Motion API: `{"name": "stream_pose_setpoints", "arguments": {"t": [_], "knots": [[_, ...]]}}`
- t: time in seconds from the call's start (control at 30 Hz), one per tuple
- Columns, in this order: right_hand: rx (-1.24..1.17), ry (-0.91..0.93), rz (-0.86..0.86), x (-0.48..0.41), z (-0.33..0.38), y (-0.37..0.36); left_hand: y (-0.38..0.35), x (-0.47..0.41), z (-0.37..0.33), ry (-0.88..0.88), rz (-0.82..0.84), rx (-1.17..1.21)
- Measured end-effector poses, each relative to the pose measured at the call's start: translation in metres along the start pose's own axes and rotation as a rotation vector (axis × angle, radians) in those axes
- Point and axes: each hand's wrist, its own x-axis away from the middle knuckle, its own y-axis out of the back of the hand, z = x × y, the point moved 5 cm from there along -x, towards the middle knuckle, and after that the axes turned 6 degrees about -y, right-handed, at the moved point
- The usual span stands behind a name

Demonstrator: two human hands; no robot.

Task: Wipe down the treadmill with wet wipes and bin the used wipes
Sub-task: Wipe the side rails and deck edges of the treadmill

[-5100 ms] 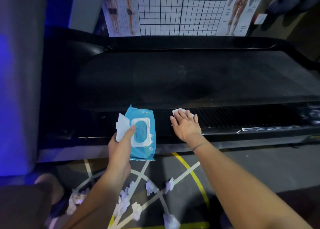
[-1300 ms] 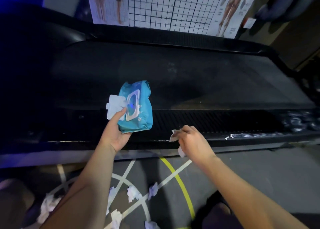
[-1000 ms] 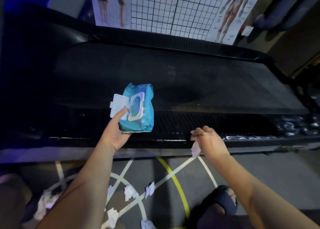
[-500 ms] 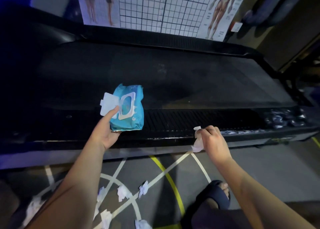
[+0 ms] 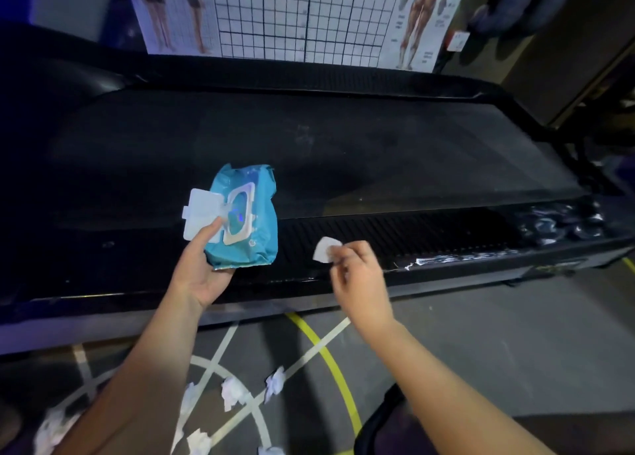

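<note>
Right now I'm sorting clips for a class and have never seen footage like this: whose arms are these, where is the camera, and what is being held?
There is no machine here: the arms belong to a person, and the single camera sits on their head, looking forward and down, so both forearms enter from the bottom. The long black thing is a treadmill, seen from its side. The left hand grips a blue pack of wet wipes with its white lid flipped open. The right hand pinches a small white wipe at the treadmill's ribbed near edge. Crumpled wipes lie on the floor below, and an anatomy poster hangs behind.
</note>
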Motion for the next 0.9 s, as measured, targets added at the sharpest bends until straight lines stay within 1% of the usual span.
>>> {"name": "stream_pose_setpoints", "arguments": {"t": [0.07,0.1,0.17,0.27,0.33,0.4,0.43,0.47,0.53,0.6,0.73,0.77,0.83,0.9], "knots": [[0.068,0.065,0.100,0.008,0.011,-0.024,-0.001,0.000,-0.002,0.002,0.023,0.021],[0.140,0.098,0.119,0.011,0.015,-0.032,0.001,0.000,-0.003,-0.011,0.001,0.018],[0.287,0.172,0.116,0.015,0.018,-0.038,0.003,-0.004,-0.002,-0.009,-0.009,0.046],[0.366,0.269,0.090,0.015,0.010,-0.034,0.002,-0.004,-0.002,0.017,-0.020,0.047],[0.430,0.323,0.105,0.015,-0.004,-0.028,-0.001,-0.004,-0.002,0.029,-0.025,0.047],[0.463,0.307,0.065,0.020,-0.023,-0.017,-0.001,-0.004,-0.001,0.046,-0.016,0.049],[0.452,0.238,0.058,0.022,-0.032,-0.009,0.000,-0.004,-0.001,0.050,-0.013,0.050],[0.441,0.201,0.067,0.022,-0.038,-0.001,-0.001,-0.004,-0.001,0.058,-0.008,0.050],[0.447,0.128,0.031,0.023,-0.058,0.014,-0.002,-0.004,-0.001,0.065,-0.008,0.050],[0.322,-0.002,-0.009,0.023,-0.073,0.033,-0.002,-0.003,-0.002,0.067,-0.008,0.054],[0.261,-0.088,-0.266,0.019,-0.071,0.056,0.000,0.000,-0.002,0.072,-0.015,0.072],[0.258,-0.071,-0.305,0.017,-0.061,0.056,-0.001,0.001,-0.002,0.073,-0.017,0.076],[0.235,0.048,-0.284,0.010,-0.031,0.045,-0.002,0.002,-0.002,0.074,-0.021,0.077],[0.277,0.140,-0.191,0.007,-0.006,0.017,-0.003,0.002,-0.002,0.080,-0.024,0.080]]}}
